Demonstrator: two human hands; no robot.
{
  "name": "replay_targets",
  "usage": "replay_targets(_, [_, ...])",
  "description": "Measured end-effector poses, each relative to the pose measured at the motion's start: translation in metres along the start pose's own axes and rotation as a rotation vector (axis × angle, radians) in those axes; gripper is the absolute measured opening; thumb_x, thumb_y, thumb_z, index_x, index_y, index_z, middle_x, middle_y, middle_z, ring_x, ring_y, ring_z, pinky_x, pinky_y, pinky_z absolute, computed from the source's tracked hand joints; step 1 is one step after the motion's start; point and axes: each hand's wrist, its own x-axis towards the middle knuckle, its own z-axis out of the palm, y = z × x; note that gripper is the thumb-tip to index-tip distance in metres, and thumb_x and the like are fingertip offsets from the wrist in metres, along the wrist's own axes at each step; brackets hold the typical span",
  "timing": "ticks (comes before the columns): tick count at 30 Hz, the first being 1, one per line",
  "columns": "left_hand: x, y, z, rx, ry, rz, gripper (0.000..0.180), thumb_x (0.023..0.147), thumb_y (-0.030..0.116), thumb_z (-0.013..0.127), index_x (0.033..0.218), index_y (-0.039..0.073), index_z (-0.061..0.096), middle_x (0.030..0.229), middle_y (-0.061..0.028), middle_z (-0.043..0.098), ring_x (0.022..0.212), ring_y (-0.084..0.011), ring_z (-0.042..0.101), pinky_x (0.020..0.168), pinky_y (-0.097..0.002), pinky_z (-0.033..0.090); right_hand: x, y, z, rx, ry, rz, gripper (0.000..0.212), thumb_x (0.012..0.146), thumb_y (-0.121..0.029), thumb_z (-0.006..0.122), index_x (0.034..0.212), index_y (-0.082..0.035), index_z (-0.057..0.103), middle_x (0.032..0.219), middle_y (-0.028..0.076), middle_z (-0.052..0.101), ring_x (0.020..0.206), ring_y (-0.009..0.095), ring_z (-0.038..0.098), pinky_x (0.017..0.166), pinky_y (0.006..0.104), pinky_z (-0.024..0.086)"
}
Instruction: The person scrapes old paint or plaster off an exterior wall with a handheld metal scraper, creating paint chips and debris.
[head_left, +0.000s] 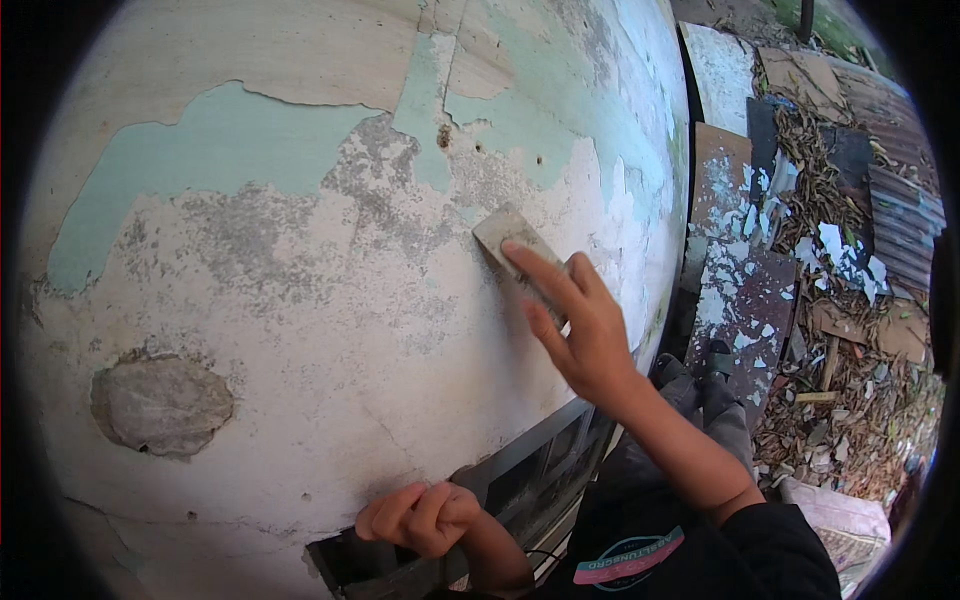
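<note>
My right hand [590,330] grips a flat, rectangular, dusty grey-beige scraper [515,240]. The forefinger lies stretched along its face, and the far end is at the wall [330,350]. Pale plaster shows around the tool, with patches of peeling mint-green paint [250,140] higher up. At the lower middle, my left hand [420,515] is closed, its fingers curled, beside the upper edge of a dark window frame [540,460]. Whatever lies inside those fingers, if anything, is hidden.
A rough grey patch [162,405] marks the wall at left. My feet [700,365] stand at the right on a brown board [750,300] strewn with paint flakes. Beyond lie dry leaves [830,420], corrugated sheets [905,225] and a pale sack [835,520].
</note>
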Motion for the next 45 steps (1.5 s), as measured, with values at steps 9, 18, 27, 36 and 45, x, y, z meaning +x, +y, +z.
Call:
replay_targets(9, [-0.001,0.001,0.004,-0.016,-0.017,-0.011,0.023,0.088,0.017,0.047,0.067,0.018,0.055,0.077,0.0017,0.050,0.081,-0.0172,0.042,0.070,-0.0335,0.032,0.010,-0.006,0.007,-0.167,0.078,-0.034,0.052,0.089,-0.019,0.063,0.140,-0.023,0.053,0.077,0.011,0.038,0.071,0.026,0.042,0.063,0.0369,0.037])
replay_targets(18, [-0.001,0.003,0.000,-0.021,-0.037,-0.001,0.018,0.080,0.011,0.046,0.068,0.019,0.057,0.078,0.0027,0.050,0.081,-0.0173,0.042,0.070,-0.0328,0.031,0.017,-0.016,0.006,-0.075,0.073,-0.027,0.052,0.090,-0.019,0.062,0.141,-0.024,0.052,0.078,0.011,0.038,0.070,0.026,0.041,0.064,0.0359,0.037])
replay_targets(27, [-0.003,-0.002,-0.001,-0.011,-0.022,-0.001,0.018,0.078,0.011,0.047,0.068,0.019,0.058,0.077,0.0031,0.051,0.080,-0.0169,0.042,0.069,-0.0320,0.030,0.004,-0.019,0.009,-0.087,0.015,-0.026,0.049,0.092,-0.022,0.060,0.140,-0.024,0.052,0.078,0.012,0.040,0.070,0.027,0.043,0.064,0.0362,0.038])
replay_targets(36, [-0.005,0.001,0.004,-0.044,-0.005,-0.029,0.016,0.076,0.012,0.048,0.067,0.018,0.059,0.077,0.0026,0.051,0.080,-0.0169,0.042,0.069,-0.0325,0.031,-0.006,-0.003,0.010,-0.058,0.007,0.080,0.046,0.094,-0.020,0.058,0.140,-0.025,0.053,0.075,0.012,0.038,0.067,0.027,0.042,0.061,0.0369,0.038])
replay_targets(45, [-0.005,0.003,0.005,-0.036,-0.010,-0.044,0.017,0.075,0.008,0.047,0.067,0.018,0.059,0.075,0.0023,0.051,0.078,-0.0165,0.043,0.069,-0.0329,0.031,0.003,-0.003,0.007,-0.139,0.034,0.034,0.046,0.093,-0.021,0.059,0.139,-0.024,0.054,0.075,0.012,0.038,0.068,0.028,0.043,0.062,0.0371,0.039])
